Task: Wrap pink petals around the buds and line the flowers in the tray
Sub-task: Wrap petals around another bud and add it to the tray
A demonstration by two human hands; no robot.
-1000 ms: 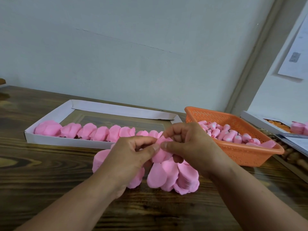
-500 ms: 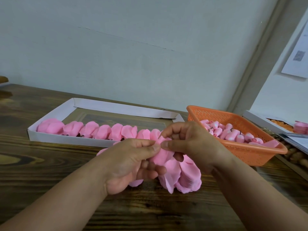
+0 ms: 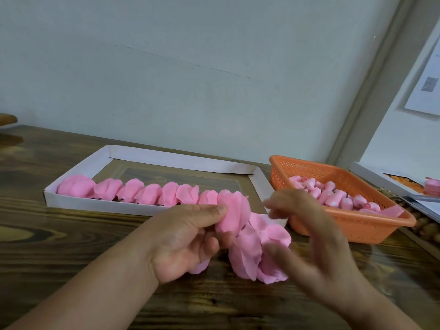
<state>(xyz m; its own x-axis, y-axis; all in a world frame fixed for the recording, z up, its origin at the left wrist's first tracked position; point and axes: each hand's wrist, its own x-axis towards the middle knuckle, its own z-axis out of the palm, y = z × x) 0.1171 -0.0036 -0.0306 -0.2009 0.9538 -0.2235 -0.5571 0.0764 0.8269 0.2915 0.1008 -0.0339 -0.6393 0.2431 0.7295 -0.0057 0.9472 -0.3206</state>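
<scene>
Spanning the foreground, the dark wooden tabletop (image 3: 59, 239) meets a pale wall. The left hand (image 3: 188, 236) pinches a wrapped pink fabric flower (image 3: 234, 210) near the white cardboard tray (image 3: 78, 172); the blurred right hand (image 3: 307, 236) hangs loose, holding nothing.

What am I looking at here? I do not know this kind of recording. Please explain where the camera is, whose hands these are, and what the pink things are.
There is no machine. A person wears one camera on the head, so the picture looks forward and down at their own two bare hands.

The left hand grips a pink flower, petals wrapped together. The right hand is blurred from moving; it seems to hold nothing.

Below the hands, loose pink petals lie in a pile on the wooden table. Behind them, a white tray holds a row of finished flowers along its near edge. To the right, an orange basket holds small pink buds, waiting for petals.
</scene>
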